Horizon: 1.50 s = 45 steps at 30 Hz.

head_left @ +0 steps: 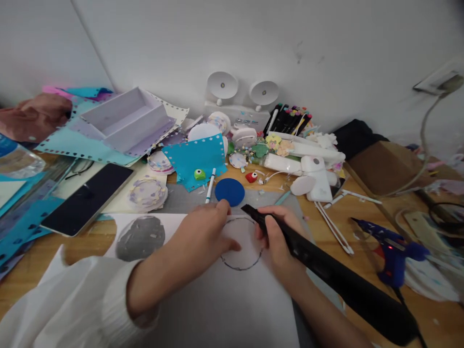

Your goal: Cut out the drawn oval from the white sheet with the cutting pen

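Note:
A large white sheet (232,309) lies before me on a grey cutting mat (181,194). On it a jagged dark outline marks a circle (241,237). My left hand (208,229) rests on the sheet at the circle's left side, thumb and fingers apart. In my right hand (281,237) is a long black corded tool (337,278), whose flat, narrow tip points up-left over the circle's upper right edge. A round hole (141,238) in the sheet, left of my left hand, shows grey mat. Just beyond my fingers lies a blue disc (229,192).
A white marker (210,185) and small green figure (199,174) lie behind. At left are a phone (89,198) and lilac box (126,116). A blue glue gun (393,249) stands right, its red light lit. Paper crafts, pens (288,120) and a twin-headed lamp (237,111) line the wall.

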Tool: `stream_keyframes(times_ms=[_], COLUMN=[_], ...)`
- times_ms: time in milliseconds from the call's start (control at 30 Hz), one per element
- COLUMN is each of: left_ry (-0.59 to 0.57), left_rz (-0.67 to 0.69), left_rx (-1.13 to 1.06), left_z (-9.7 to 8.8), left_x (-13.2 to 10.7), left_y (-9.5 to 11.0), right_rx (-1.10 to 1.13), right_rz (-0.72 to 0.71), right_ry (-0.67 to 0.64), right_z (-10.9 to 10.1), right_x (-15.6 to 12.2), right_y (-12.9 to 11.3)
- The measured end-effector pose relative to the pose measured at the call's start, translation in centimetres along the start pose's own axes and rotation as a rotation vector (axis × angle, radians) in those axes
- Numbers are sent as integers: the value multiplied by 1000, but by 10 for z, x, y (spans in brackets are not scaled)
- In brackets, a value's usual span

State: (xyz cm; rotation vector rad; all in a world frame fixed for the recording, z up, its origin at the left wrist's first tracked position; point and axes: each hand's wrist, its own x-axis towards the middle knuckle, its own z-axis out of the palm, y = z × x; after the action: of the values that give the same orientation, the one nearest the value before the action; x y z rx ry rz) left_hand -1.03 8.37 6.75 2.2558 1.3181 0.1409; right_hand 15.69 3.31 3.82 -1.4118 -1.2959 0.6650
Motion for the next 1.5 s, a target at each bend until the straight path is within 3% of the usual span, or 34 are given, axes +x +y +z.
stream_keyframes(times_ms=[167, 333, 467, 800, 1133, 1500], left_ry=[9, 3, -124, -306, -302, -203], left_rz=[9, 34, -22, 76, 68, 97], left_rx=[22, -152, -305, -471, -501, -441], left_z=[-4, -7, -8, -3, 6, 4], left_x=[-5, -1, 11, 32, 34, 23], left_y=[6, -7, -23, -51, -60, -47], right_rx=[-59, -15, 114, 527, 612, 613], right_rz=[-35, -3, 77, 367, 409, 414], right_ry=[7, 19, -6, -96, -93, 18], right_z=[-3, -3, -2, 5, 2, 17], right_x=[-3, -1, 7, 27, 32, 25], right_y=[-4, -2, 5, 29, 27, 37])
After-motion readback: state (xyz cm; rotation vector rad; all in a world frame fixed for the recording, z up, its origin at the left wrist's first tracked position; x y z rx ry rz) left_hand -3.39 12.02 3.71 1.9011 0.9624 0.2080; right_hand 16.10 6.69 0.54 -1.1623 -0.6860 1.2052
